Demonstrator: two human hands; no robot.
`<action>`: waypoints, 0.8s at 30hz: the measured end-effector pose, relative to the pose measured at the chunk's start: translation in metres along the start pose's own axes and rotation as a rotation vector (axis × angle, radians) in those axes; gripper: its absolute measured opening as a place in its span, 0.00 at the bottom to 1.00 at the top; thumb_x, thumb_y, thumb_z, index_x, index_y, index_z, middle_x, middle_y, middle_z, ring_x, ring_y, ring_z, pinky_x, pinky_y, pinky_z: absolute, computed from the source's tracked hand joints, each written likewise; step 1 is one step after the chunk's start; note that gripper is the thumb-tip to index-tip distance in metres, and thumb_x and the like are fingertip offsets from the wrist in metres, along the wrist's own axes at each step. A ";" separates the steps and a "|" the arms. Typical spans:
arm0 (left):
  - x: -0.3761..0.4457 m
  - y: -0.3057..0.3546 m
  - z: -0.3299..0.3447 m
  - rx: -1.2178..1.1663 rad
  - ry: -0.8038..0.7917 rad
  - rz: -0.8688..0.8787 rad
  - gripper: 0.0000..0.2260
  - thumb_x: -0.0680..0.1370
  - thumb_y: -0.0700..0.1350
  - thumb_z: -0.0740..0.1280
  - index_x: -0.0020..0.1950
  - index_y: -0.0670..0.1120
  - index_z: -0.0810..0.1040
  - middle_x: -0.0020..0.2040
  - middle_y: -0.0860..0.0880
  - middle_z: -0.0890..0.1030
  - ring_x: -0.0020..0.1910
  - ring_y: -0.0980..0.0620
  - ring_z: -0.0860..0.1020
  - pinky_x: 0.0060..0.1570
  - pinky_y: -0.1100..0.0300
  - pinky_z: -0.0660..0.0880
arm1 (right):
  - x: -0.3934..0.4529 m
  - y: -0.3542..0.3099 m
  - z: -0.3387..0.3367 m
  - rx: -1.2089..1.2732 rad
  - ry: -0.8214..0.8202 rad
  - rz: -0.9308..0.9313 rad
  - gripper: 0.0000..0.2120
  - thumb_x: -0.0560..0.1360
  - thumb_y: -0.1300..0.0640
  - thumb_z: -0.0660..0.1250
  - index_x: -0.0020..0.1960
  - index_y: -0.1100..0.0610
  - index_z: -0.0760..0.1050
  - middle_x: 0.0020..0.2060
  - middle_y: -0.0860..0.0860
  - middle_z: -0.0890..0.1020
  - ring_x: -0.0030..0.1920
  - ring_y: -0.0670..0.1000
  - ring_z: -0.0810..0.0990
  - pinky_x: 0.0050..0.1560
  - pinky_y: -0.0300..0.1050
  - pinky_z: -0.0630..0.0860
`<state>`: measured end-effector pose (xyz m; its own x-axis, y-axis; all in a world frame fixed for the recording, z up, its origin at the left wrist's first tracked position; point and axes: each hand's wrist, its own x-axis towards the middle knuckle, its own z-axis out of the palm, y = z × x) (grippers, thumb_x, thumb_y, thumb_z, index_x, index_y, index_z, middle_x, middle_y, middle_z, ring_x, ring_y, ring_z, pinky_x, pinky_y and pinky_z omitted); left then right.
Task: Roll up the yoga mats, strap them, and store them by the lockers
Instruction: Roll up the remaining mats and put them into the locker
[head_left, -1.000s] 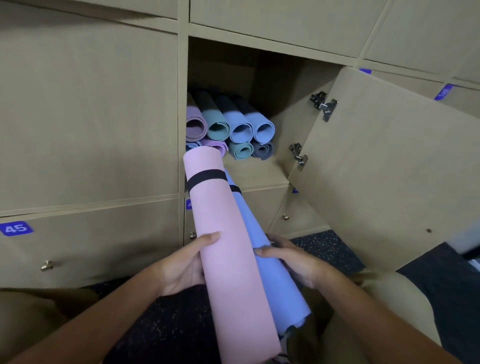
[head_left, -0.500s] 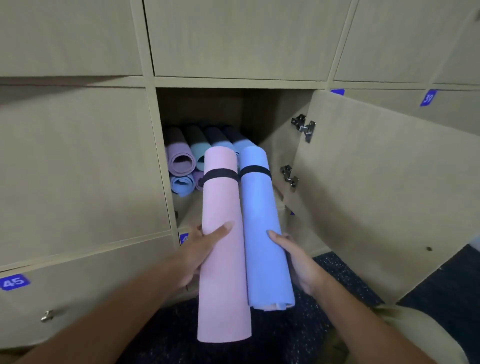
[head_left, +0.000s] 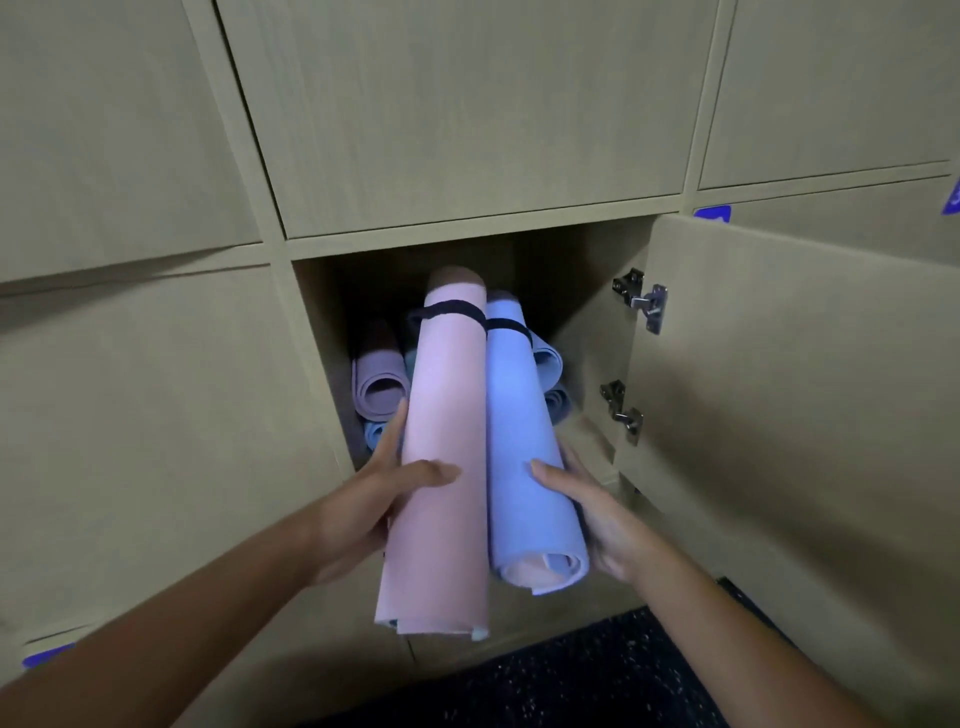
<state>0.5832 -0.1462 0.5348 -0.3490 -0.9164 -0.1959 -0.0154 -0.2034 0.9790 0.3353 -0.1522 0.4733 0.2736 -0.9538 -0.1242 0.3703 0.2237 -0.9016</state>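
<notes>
Head view: two rolled yoga mats are held side by side, their far ends pushed into an open locker compartment (head_left: 566, 280) and their near ends sticking out toward the camera. The pink mat (head_left: 441, 467) is on the left and reaches deeper and higher, its far tip in the shadow of the compartment. The blue mat (head_left: 519, 447) lies against its right side, touching it along its length; its near end shows the spiral of the roll with a pink inner face. Each roll has a black strap near its far end: the strap on the pink mat (head_left: 447, 312) and the strap on the blue mat (head_left: 506, 327).

The left hand (head_left: 379, 499) grips the pink mat from the left, thumb laid over the top of the roll and fingers curled beneath and along its side. The right hand (head_left: 592, 509) grips the blue mat from the right, thumb across the top and fingers wrapped under it.

Inside the compartment, behind and below the held rolls, other rolled mats are stacked: a mauve one (head_left: 379, 384) on the left, a light blue one (head_left: 375, 434) under it, and more blue rolls (head_left: 550, 364) on the right, partly hidden. The locker door (head_left: 789, 395) stands swung open on the right, on two metal hinges (head_left: 641, 304). Closed locker doors surround the opening, and dark speckled flooring (head_left: 571, 680) lies below.
</notes>
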 end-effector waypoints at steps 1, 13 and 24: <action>0.005 0.004 0.001 0.014 0.043 0.004 0.45 0.70 0.47 0.79 0.76 0.73 0.56 0.65 0.52 0.82 0.59 0.44 0.83 0.59 0.40 0.80 | 0.006 -0.003 0.001 -0.004 0.029 -0.013 0.35 0.70 0.51 0.77 0.74 0.49 0.68 0.63 0.55 0.83 0.61 0.60 0.83 0.58 0.58 0.81; 0.064 0.041 0.017 0.132 0.197 -0.080 0.28 0.74 0.49 0.78 0.69 0.53 0.69 0.56 0.41 0.84 0.51 0.37 0.85 0.46 0.43 0.83 | 0.063 -0.029 -0.018 0.052 0.022 -0.161 0.24 0.76 0.54 0.72 0.71 0.45 0.73 0.61 0.50 0.85 0.58 0.56 0.85 0.53 0.55 0.84; 0.165 0.080 -0.017 0.488 0.659 0.070 0.38 0.70 0.54 0.80 0.75 0.48 0.67 0.65 0.44 0.77 0.58 0.41 0.79 0.59 0.47 0.79 | 0.106 -0.016 -0.010 0.033 0.039 -0.199 0.36 0.66 0.46 0.80 0.71 0.42 0.73 0.62 0.46 0.83 0.61 0.53 0.84 0.65 0.60 0.78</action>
<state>0.5406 -0.3192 0.5797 0.2553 -0.9666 0.0226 -0.4727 -0.1044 0.8750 0.3501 -0.2590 0.4701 0.1573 -0.9868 0.0383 0.4431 0.0358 -0.8957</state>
